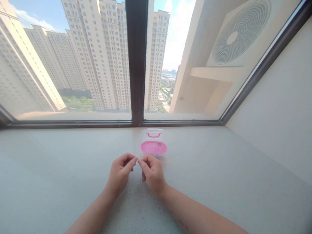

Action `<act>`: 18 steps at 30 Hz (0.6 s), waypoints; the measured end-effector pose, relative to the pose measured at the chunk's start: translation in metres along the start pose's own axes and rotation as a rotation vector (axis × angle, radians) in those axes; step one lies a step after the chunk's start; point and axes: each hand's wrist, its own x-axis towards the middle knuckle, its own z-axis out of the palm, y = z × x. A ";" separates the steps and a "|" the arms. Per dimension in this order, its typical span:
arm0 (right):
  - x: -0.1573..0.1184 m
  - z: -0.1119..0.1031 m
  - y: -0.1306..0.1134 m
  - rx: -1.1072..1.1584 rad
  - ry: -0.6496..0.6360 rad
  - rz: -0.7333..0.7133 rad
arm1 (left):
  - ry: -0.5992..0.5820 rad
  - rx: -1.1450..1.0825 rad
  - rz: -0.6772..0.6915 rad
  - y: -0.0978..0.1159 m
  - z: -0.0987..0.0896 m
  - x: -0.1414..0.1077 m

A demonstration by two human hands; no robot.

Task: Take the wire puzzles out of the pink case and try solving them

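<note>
My left hand and my right hand meet fingertip to fingertip over the sill, thumbs pressed against forefingers. Something tiny and pale seems to sit between the two pinches; it is too small to name. Just beyond my right hand is a small pink oval box with a dark ring-shaped mark or small ring on its pink surface. Behind it a clear lid with a pink handle appears raised or lying back. My right hand hides part of the box's near side.
A pale speckled windowsill spreads under my arms. The dark window frame runs along the far edge, with tall buildings and an air-conditioner unit outside. A white wall closes the right side.
</note>
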 end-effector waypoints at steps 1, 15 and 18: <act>0.000 0.000 0.000 0.001 -0.002 -0.003 | 0.000 0.000 -0.001 0.000 0.000 0.000; 0.000 0.001 0.000 0.036 0.007 -0.008 | 0.012 0.010 0.008 -0.002 -0.002 0.000; 0.000 0.001 0.001 0.039 0.009 -0.009 | 0.015 0.007 0.008 -0.004 -0.003 0.000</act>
